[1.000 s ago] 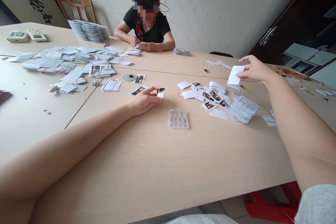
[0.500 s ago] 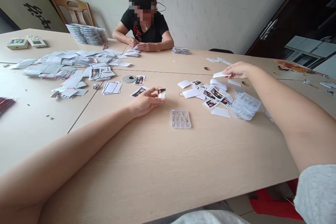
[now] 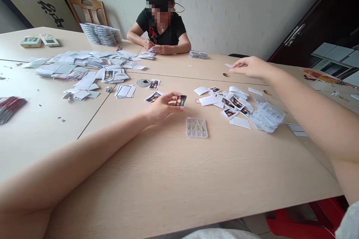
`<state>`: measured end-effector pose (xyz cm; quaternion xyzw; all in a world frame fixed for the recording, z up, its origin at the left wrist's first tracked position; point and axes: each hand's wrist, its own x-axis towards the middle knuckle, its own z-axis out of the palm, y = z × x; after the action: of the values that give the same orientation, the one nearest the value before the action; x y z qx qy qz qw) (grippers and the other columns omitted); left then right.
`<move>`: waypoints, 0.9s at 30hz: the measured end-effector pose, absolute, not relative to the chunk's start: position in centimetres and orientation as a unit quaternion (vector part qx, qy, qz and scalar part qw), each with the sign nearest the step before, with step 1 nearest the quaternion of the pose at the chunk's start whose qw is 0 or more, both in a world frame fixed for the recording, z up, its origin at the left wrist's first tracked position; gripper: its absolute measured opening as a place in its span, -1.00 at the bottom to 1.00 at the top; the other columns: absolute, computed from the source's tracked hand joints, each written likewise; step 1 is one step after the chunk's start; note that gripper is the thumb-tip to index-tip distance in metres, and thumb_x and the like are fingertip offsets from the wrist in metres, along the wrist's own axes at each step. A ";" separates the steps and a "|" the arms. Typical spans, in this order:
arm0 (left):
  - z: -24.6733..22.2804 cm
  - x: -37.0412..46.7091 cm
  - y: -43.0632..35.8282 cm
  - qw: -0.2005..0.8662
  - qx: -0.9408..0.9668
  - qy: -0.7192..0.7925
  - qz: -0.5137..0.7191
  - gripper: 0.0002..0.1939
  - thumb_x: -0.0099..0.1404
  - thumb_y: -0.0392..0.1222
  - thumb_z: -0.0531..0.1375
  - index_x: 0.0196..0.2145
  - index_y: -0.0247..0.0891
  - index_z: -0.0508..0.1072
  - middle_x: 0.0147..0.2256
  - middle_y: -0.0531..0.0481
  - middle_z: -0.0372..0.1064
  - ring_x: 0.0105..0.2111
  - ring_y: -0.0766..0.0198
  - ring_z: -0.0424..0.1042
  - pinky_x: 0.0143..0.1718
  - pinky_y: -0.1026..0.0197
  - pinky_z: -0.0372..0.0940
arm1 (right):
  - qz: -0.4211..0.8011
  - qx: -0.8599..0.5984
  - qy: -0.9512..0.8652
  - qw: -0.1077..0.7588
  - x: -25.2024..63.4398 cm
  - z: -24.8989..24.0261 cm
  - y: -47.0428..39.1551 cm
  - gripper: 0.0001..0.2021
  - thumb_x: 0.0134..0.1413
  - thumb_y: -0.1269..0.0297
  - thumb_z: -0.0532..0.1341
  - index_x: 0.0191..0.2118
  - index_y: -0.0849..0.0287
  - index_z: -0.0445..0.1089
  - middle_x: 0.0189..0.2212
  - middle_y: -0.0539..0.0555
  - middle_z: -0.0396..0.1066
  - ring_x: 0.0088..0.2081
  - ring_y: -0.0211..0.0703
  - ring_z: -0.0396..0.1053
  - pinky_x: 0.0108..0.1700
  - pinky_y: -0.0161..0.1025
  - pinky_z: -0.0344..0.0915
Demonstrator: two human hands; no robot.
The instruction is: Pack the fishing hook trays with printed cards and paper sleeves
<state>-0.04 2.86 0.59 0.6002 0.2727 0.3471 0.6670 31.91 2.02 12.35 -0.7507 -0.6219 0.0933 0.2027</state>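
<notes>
1. Sits at a pale wooden table [image 3: 174,186], with a red stool-like object [image 3: 305,218] below the near edge at lower right.
2. Has a clear plastic case [image 3: 196,127] lying flat in front, with a row of yellowish, metallic-looking pieces inside.
3. Holds a small dark printed card [image 3: 180,101] in the left hand [image 3: 162,109], pinched between thumb and fingers, just beyond the case and slightly to its left.
4. Has, farther right, a jumbled stack of clear cases [image 3: 267,116] next to a loose, overlapping pile of picture cards [image 3: 237,101] and white slips [image 3: 239,122].
5. Has, just past the left hand, a grey disc [image 3: 139,83] near a few black-framed white cards [image 3: 125,91].
6. Extends the right hand [image 3: 249,68] above the far right of the table, well apart from the left, fingers bent near the thumb; cannot tell empty from gripping.
7. Has, at far left, a broad heap of white papers [image 3: 89,59], then two pale keypad devices [image 3: 30,42] and a tall stack of flat packs [image 3: 99,34].
8. Faces a co-worker [image 3: 161,26] in a black short-sleeved top, with hands close together by a small paper pile [image 3: 147,55].
9. Looks toward a wooden chair [image 3: 86,7] and a pale tiled wall [image 3: 213,15] behind.
</notes>
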 end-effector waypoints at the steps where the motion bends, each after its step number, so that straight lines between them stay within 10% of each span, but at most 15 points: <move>1: 0.8 0.1 2.5 0.648 0.619 0.275 0.347 -0.60 -0.06 -0.32 0.38 -0.21 -0.21 0.43 -0.19 0.00 0.33 -0.24 0.34 0.35 -0.19 0.26 0.23 | 0.113 -0.706 -0.666 0.214 29.8 12.4 1.1 -0.64 -0.06 0.00 0.27 -0.19 0.14 0.45 -0.13 0.13 0.40 -0.21 -0.18 0.30 -0.19 -0.21 0.16; 27: 2.5 0.4 -0.6 0.362 0.836 0.235 0.339 -0.58 0.08 -0.27 0.30 -0.07 -0.12 0.42 0.01 -0.13 0.12 -0.25 0.29 0.40 -0.24 0.21 0.47 | 0.243 -0.574 -0.755 0.203 20.2 8.1 -2.9 -0.58 -0.23 -0.13 0.32 -0.46 0.19 0.52 -0.61 -0.02 0.29 -0.56 -0.35 0.08 -0.48 -0.27 -0.07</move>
<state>0.39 -0.62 2.46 0.8355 0.2353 0.3393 0.3624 20.19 -2.94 8.11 -0.5736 -0.7554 0.2426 0.2034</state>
